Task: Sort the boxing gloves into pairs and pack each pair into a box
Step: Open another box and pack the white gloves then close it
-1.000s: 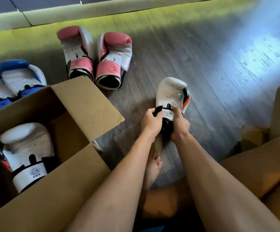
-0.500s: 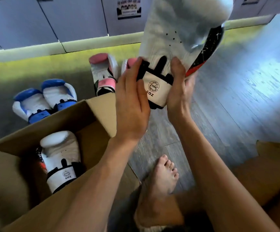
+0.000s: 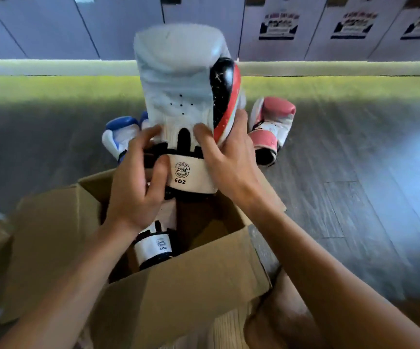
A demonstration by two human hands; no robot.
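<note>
Right now the glove (image 3: 181, 96) is up in the air, upright, cuff down and padded end up, over the far edge of the open box (image 3: 178, 285). White front faces us, black and red panel on its right side, cuff label reads 6OZ. Both hands are on it. Left hand (image 3: 138, 182) grips the cuff from the left: thumb pressed on the cuff front beside the label, fingers spread and curled onto the strap and lower palm. Right hand (image 3: 229, 157) clamps the right side: thumb on the white front above the cuff, the other fingers wrapped round the red edge, tips out of sight behind. Second glove (image 3: 153, 248) lies inside the box, below the left wrist, which hides most of it; we see only its white cuff with the same 6OZ mark, pointing at the near wall. Box flaps stand open, near flap toward us. Box sits on the floor (image 3: 354, 197), grey planks. Blue glove (image 3: 118, 137) lies on the floor just past the box's far edge, partly behind the glove and the left fingers. Pink glove (image 3: 271, 127) lies past the far right corner, cuff opening toward us, near the right hand in view. Lockers (image 3: 53, 26) line the far edge of the floor, posters (image 3: 278, 26) on several doors.
</note>
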